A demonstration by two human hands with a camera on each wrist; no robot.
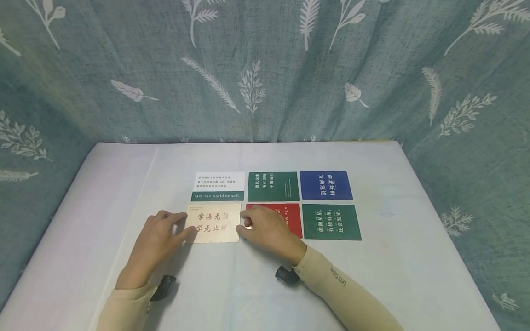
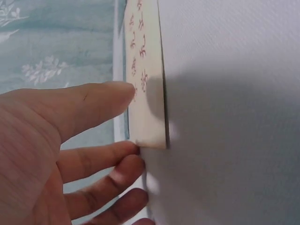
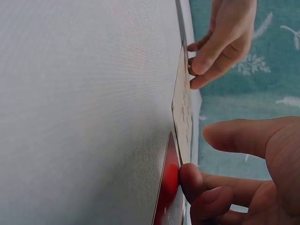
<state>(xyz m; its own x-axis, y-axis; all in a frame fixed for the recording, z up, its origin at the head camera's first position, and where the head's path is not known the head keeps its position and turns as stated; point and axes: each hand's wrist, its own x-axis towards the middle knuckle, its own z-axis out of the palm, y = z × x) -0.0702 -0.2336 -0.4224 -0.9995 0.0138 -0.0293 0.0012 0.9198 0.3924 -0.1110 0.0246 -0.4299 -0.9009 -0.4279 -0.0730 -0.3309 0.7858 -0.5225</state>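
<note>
A cream card (image 1: 215, 233) with reddish-brown writing lies at the left end of the front row. At its left edge is my left hand (image 1: 156, 239), thumb over the card and index fingertip at its corner, apart from each other in the left wrist view. My right hand (image 1: 269, 230) has its fingertips at the cream card's right edge and partly covers a red card (image 1: 295, 225). In the right wrist view, the right thumb (image 3: 234, 136) stands off the card, while the index fingertip rests where the cream and red cards meet.
Behind lie a white-and-green card (image 1: 217, 187), a green card (image 1: 273, 191) and a blue card (image 1: 327, 191). Another green card (image 1: 331, 230) ends the front row at right. Patterned curtains (image 1: 265, 69) enclose the white table (image 1: 397, 285) at the back and sides.
</note>
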